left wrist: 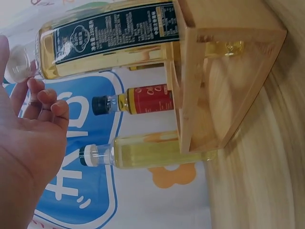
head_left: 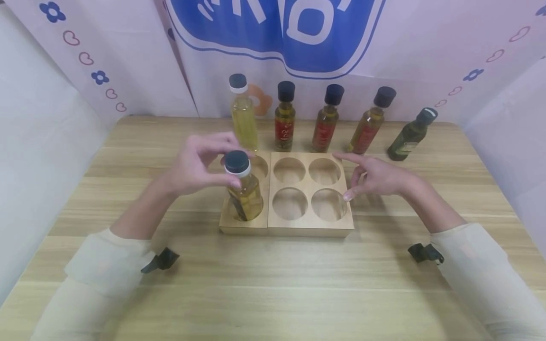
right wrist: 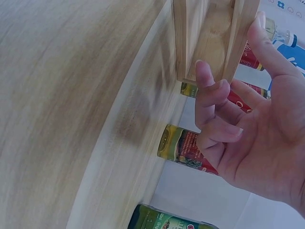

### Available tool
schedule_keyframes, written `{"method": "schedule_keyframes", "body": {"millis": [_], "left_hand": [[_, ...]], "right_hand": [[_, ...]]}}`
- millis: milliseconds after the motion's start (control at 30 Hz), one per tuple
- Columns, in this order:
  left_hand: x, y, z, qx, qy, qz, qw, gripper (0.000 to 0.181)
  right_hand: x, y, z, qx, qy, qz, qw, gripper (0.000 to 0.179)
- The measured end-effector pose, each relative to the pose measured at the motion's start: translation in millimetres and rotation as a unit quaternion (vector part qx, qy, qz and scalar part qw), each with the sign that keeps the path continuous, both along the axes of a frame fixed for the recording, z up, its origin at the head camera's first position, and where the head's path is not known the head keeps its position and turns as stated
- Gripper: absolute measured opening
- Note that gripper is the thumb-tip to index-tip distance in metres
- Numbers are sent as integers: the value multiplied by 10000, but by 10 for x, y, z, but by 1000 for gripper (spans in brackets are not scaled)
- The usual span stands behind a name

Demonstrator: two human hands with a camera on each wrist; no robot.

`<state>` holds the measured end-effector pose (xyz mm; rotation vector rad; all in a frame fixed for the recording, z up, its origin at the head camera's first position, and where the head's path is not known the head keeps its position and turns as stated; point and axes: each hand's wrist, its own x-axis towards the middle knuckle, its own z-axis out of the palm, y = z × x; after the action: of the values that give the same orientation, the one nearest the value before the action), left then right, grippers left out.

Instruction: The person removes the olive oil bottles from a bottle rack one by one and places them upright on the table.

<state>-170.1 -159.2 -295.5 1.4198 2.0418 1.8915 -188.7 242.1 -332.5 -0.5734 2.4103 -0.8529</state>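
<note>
In the head view, my left hand [head_left: 198,163] pinches the neck of an oil bottle [head_left: 249,199] between thumb and fingers, just under its dark cap. This bottle stands in the front left hole of a wooden rack [head_left: 289,226]. Its dark label with pale print faces the left wrist camera, and its lower end [left wrist: 233,47] shows through the rack's open side. My right hand [head_left: 377,176] rests against the rack's right side, index finger stretched to the rear corner and thumb on the edge. Loosely bent, the other fingers [right wrist: 212,98] hold nothing.
Behind the rack stand a tall pale-yellow oil bottle [head_left: 244,121], several red-labelled bottles [head_left: 284,125] with black caps, and a green bottle [head_left: 408,139] at the right. The wooden table [head_left: 273,289] ends at a printed white backdrop [head_left: 141,61].
</note>
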Motion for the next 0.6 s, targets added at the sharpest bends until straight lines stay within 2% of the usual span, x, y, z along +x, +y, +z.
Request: {"method": "schedule_keyframes", "body": {"millis": [167, 433, 600], "left_hand": [[12, 28, -31, 79, 6, 69, 9999, 36], [29, 55, -44, 208, -13, 352, 9992, 30], [50, 67, -37, 274, -33, 683, 9973, 29]], "right_hand": [[-2, -1, -3, -37, 32, 54, 10000, 112], [-11, 7, -1, 22, -5, 12, 10000, 113], [1, 2, 3, 5, -81, -35, 10000, 112]]}}
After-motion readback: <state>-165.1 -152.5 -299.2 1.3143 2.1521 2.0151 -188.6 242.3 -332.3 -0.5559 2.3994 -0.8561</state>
